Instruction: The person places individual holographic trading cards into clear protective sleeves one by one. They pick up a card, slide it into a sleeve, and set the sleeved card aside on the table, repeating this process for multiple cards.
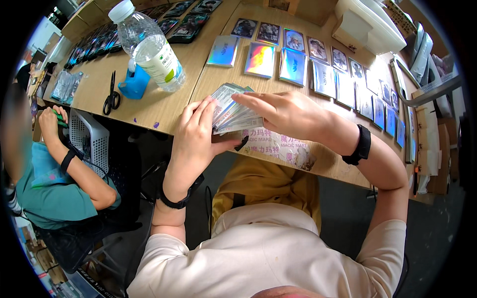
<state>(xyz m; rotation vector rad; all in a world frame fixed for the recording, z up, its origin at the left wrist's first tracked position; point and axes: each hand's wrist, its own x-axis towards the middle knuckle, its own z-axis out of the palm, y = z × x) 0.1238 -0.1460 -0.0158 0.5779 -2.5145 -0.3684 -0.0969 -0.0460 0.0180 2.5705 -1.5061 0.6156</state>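
Note:
Near the table's front edge, a fanned stack of cards (227, 108), some in shiny clear sleeves, is between my hands. My left hand (193, 133) grips the stack from its left side, fingertips on its upper edge and thumb low by its near edge. Over the right part of the fan lies my right hand (295, 113), its fingers long and close together on the cards; its thumb is hidden. Beyond my right hand stand rows of holographic card stacks (293, 66), with single dark picture cards (268, 33) behind them.
A clear water bottle (158, 59) stands on the left, beside a blue plastic dispenser (134, 83) and black scissors (112, 99). Dark packs (189, 27) lie at the far left. Printed tape (278, 146) covers the front edge. A co-worker's hand (51, 126) is by a white basket (89, 139).

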